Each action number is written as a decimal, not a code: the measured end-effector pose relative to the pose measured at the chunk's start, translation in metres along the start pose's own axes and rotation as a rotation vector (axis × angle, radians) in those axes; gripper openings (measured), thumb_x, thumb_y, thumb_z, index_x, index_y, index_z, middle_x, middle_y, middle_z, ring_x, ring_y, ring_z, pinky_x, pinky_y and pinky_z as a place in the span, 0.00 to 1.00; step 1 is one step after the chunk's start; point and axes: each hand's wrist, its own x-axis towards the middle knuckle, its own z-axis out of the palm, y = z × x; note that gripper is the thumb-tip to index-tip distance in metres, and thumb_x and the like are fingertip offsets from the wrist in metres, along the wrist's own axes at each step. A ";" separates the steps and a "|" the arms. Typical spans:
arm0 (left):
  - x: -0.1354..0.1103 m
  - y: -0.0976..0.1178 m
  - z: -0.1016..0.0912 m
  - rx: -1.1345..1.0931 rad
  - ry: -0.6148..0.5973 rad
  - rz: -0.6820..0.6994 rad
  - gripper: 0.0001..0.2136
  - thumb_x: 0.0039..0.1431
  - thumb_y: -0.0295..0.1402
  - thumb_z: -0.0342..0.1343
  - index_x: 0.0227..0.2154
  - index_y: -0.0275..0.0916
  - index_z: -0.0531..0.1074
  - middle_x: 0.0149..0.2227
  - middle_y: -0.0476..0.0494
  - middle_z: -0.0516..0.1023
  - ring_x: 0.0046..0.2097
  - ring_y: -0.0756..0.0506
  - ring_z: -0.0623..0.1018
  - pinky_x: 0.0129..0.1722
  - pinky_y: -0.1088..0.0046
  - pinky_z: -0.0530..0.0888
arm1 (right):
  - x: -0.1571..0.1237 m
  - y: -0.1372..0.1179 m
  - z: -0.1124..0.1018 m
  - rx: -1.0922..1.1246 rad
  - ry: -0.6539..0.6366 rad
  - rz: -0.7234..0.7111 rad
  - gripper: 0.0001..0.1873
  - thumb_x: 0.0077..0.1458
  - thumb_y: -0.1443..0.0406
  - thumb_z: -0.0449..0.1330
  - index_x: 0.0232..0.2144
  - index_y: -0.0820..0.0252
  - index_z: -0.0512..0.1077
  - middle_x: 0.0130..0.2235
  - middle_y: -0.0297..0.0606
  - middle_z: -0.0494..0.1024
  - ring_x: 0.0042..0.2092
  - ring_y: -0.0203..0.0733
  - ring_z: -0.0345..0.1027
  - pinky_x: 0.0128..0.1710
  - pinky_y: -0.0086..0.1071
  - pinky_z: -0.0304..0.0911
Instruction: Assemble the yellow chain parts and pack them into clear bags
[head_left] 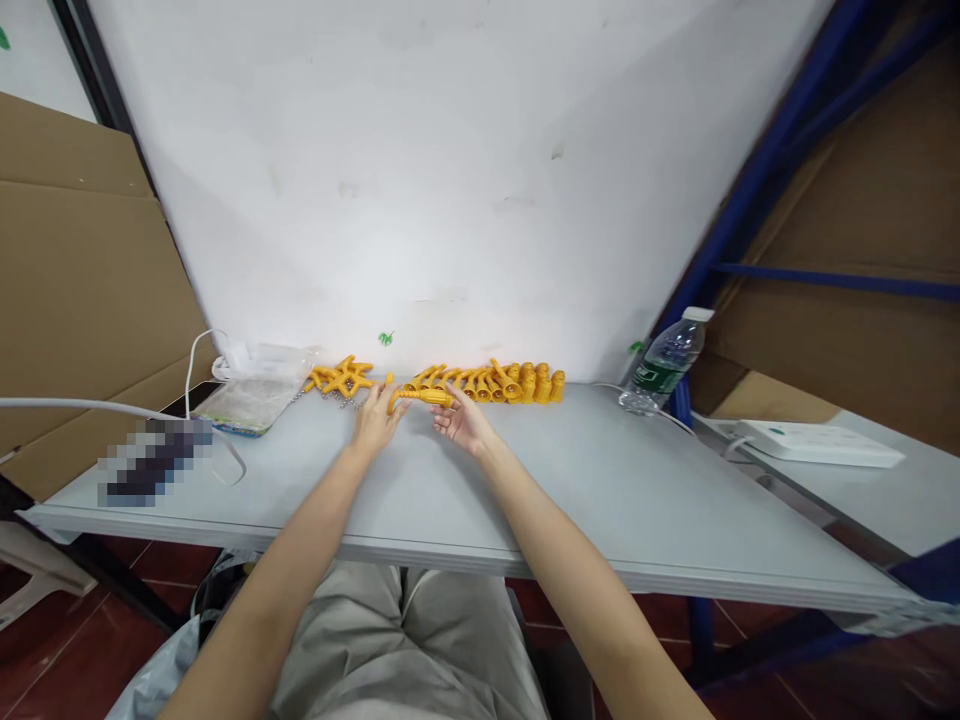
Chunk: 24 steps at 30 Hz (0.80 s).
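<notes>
Cardboard (75,290) stands at the far left, beside the grey table (600,480). A white cable (82,404) runs in over the tabletop there, near a dark object (154,465) blurred past recognising. Next comes a clear plastic bag (251,395), lying flat with a strip of colour along its lower edge, close to the white back panel (450,200). Right of it, star-like yellow pieces (341,378) lie in a loose heap, with beaded metal chains (346,400) showing around them.

Just in front of and to the right of that heap, the left hand (373,425) has its thumb and fingers closed on the thin, curved end of a long yellow piece (424,396). That piece lies roughly level between the two hands, before the panel. The right hand (463,422) grips its thicker end with the thumb and forefinger; the other fingers are loosely curled below.

Behind and beyond the right hand, yellow flared pieces (480,385) lean side by side in a row, ending in upright rounded yellow pieces (544,384). Farther right, well apart, a clear bottle (666,365) with a white cap and green label leans near a blue metal frame (750,165). A flat white box (817,443) lies rightmost.
</notes>
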 end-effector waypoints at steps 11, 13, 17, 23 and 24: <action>-0.001 -0.003 0.006 -0.085 0.014 -0.019 0.22 0.68 0.44 0.37 0.56 0.38 0.63 0.54 0.32 0.70 0.54 0.42 0.72 0.56 0.58 0.68 | 0.037 -0.024 -0.037 -0.743 0.540 -0.776 0.21 0.51 0.61 0.59 0.46 0.59 0.61 0.47 0.47 0.76 0.48 0.49 0.72 0.49 0.41 0.63; -0.001 -0.003 0.007 -0.083 0.006 -0.016 0.21 0.68 0.43 0.37 0.55 0.38 0.64 0.53 0.33 0.71 0.53 0.42 0.73 0.55 0.59 0.68 | 0.042 -0.031 -0.053 -1.145 0.639 -0.797 0.20 0.53 0.63 0.56 0.49 0.61 0.62 0.50 0.51 0.75 0.53 0.53 0.67 0.55 0.45 0.55; -0.002 -0.003 0.008 -0.079 -0.026 -0.007 0.20 0.68 0.41 0.37 0.54 0.38 0.65 0.51 0.34 0.72 0.51 0.43 0.74 0.54 0.59 0.69 | 0.048 -0.037 -0.083 -1.614 0.710 -0.650 0.21 0.57 0.68 0.49 0.53 0.61 0.64 0.52 0.52 0.74 0.55 0.54 0.65 0.58 0.49 0.47; -0.003 -0.004 0.010 -0.073 -0.042 0.002 0.17 0.68 0.39 0.39 0.52 0.38 0.65 0.49 0.35 0.74 0.48 0.43 0.76 0.51 0.61 0.71 | 0.050 -0.034 -0.100 -1.879 0.687 -0.548 0.24 0.60 0.65 0.50 0.59 0.57 0.63 0.63 0.46 0.64 0.65 0.52 0.51 0.64 0.55 0.35; -0.003 -0.004 0.009 -0.073 -0.045 0.002 0.17 0.68 0.39 0.39 0.52 0.38 0.65 0.49 0.35 0.74 0.48 0.43 0.76 0.51 0.61 0.71 | 0.051 -0.034 -0.099 -1.896 0.689 -0.532 0.25 0.61 0.64 0.49 0.60 0.56 0.61 0.65 0.45 0.62 0.66 0.52 0.49 0.65 0.56 0.34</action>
